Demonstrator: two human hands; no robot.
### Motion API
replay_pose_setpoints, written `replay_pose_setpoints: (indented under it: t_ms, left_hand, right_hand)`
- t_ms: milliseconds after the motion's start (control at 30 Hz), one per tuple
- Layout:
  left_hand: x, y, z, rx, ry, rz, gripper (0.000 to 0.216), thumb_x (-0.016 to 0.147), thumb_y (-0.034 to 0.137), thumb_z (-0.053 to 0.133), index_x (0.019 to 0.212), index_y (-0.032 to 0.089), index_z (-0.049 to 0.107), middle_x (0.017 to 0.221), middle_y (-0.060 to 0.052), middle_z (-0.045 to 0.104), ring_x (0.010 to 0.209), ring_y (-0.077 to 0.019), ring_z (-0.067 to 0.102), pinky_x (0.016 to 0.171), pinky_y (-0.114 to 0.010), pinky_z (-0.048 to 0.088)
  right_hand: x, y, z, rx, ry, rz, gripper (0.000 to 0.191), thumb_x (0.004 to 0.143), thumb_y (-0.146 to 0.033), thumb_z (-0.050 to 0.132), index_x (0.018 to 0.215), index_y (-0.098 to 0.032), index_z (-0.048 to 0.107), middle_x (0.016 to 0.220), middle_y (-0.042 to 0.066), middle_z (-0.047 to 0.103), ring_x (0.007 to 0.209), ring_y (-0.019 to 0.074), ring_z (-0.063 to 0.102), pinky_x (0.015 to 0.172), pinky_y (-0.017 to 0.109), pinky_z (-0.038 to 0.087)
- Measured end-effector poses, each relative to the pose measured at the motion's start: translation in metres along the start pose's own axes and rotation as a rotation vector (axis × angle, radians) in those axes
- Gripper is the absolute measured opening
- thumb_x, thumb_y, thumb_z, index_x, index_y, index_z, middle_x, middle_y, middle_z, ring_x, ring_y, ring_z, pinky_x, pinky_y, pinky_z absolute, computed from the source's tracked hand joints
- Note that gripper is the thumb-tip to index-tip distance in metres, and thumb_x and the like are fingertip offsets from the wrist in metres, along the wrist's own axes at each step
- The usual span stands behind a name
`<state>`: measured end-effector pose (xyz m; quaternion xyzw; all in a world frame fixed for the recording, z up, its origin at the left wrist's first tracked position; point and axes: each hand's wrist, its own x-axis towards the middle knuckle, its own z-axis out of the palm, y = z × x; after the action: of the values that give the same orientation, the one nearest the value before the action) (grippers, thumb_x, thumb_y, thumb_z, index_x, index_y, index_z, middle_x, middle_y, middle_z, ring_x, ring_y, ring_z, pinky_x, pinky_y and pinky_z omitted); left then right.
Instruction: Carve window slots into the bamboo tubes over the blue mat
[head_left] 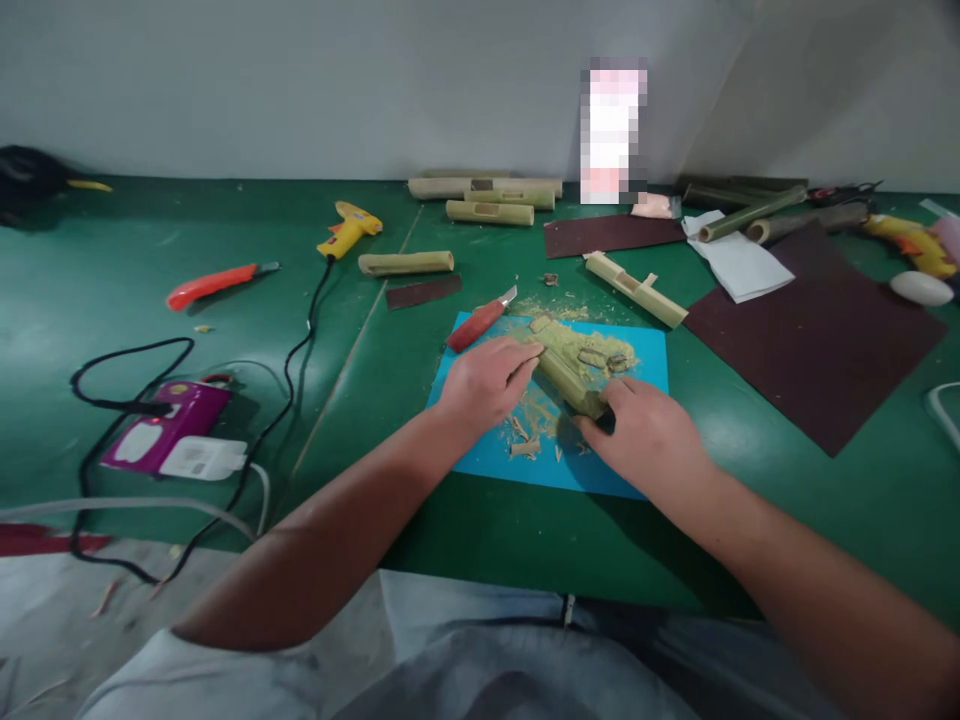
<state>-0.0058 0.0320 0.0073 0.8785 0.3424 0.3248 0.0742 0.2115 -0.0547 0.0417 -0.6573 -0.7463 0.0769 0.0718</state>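
Note:
A short green bamboo tube (568, 377) lies slantwise between my hands, over a blue sheet (480, 460) strewn with pale sawdust (611, 345) and shavings. My left hand (489, 378) is closed on the tube's far left end. Around its near right end, my right hand (649, 428) grips with thumb and fingers. Just beyond my left hand rests a red-handled knife (480, 322) with its blade pointing away to the right. The tube's underside is hidden.
Cut bamboo pieces (490, 213) lie at the back, another (637, 290) to the right. Dark brown sheets (817, 340) and white paper (739, 262) cover the right side. Leftward are a yellow glue gun (351, 232), an orange cutter (217, 287) and a purple power strip (169, 425) with trailing cords.

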Motion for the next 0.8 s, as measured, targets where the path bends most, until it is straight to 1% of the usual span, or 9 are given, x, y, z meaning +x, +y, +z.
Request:
replay_pose_setpoints:
  t_ms: [133,200,333,367,467,533,667,733,800]
  left_hand:
    - [-0.006,0.021,0.005,-0.019,-0.19,0.159,0.034,0.11,0.03,0.044,0.121,0.016,0.073,0.09,-0.007,0.075,0.082,-0.0172,0.072,0.073,-0.028,0.059]
    - [-0.007,0.022,0.006,-0.03,-0.247,0.188,0.035,0.111,0.032,0.042,0.122,0.019,0.073,0.086,-0.005,0.073,0.079,-0.0159,0.071,0.069,-0.026,0.057]
    - [-0.003,0.011,0.001,0.011,-0.087,0.041,0.034,0.11,0.031,0.045,0.12,0.017,0.074,0.091,-0.008,0.075,0.084,-0.0181,0.072,0.073,-0.029,0.058]
    - [-0.003,0.01,0.001,0.018,-0.07,0.038,0.034,0.109,0.031,0.045,0.12,0.017,0.074,0.091,-0.008,0.075,0.084,-0.0184,0.072,0.072,-0.029,0.058]
    - [-0.005,0.013,0.0,-0.01,-0.176,0.174,0.036,0.11,0.031,0.043,0.122,0.018,0.074,0.082,-0.005,0.072,0.074,-0.0165,0.068,0.064,-0.027,0.054]
    - [-0.004,0.013,0.0,-0.018,-0.208,0.197,0.036,0.11,0.032,0.043,0.121,0.02,0.075,0.081,-0.004,0.07,0.071,-0.0154,0.067,0.061,-0.025,0.052]
    - [-0.003,0.004,0.0,0.071,-0.036,0.003,0.033,0.108,0.03,0.046,0.117,0.016,0.075,0.088,-0.006,0.073,0.08,-0.0174,0.069,0.074,-0.029,0.057]
    - [-0.005,0.005,0.0,0.113,-0.088,0.054,0.034,0.109,0.031,0.044,0.12,0.017,0.073,0.08,-0.005,0.07,0.073,-0.0185,0.067,0.065,-0.029,0.054]
    - [-0.006,0.008,0.001,0.105,-0.216,0.176,0.036,0.11,0.033,0.041,0.123,0.02,0.072,0.075,-0.004,0.067,0.065,-0.0185,0.064,0.054,-0.028,0.047]
  right_hand:
    - [0.0,-0.001,0.002,-0.002,0.001,-0.011,0.019,0.092,-0.036,0.067,0.085,-0.019,0.064,0.086,0.01,0.07,0.085,0.0243,0.067,0.064,0.032,0.038]
    - [0.0,0.0,0.002,-0.007,0.006,-0.009,0.02,0.093,-0.037,0.066,0.085,-0.019,0.064,0.084,0.009,0.07,0.084,0.0236,0.066,0.063,0.032,0.037]
    - [0.0,0.0,0.001,-0.001,0.002,-0.004,0.022,0.092,-0.04,0.067,0.084,-0.02,0.064,0.083,0.008,0.07,0.083,0.0235,0.066,0.063,0.032,0.036]
    - [0.0,0.0,0.001,0.001,0.001,-0.007,0.022,0.091,-0.04,0.068,0.085,-0.019,0.064,0.084,0.008,0.07,0.083,0.0237,0.066,0.063,0.032,0.037]
    - [0.001,0.001,0.003,0.003,0.001,-0.013,0.019,0.091,-0.037,0.069,0.088,-0.019,0.065,0.086,0.009,0.071,0.085,0.024,0.067,0.063,0.032,0.037]
    - [0.001,0.001,0.003,0.012,-0.007,-0.004,0.019,0.091,-0.038,0.068,0.088,-0.019,0.065,0.086,0.008,0.071,0.085,0.0241,0.068,0.063,0.032,0.037]
    - [0.001,0.001,0.003,0.028,-0.018,0.013,0.024,0.091,-0.043,0.068,0.09,-0.02,0.064,0.087,0.008,0.071,0.085,0.0244,0.067,0.064,0.032,0.038]
    - [0.001,0.001,0.003,0.019,-0.024,0.002,0.022,0.091,-0.042,0.068,0.09,-0.02,0.064,0.088,0.008,0.07,0.085,0.0244,0.067,0.064,0.032,0.038]
    - [0.0,0.001,0.002,0.009,-0.024,-0.008,0.02,0.091,-0.039,0.068,0.089,-0.02,0.064,0.088,0.008,0.07,0.086,0.0243,0.066,0.064,0.032,0.038]
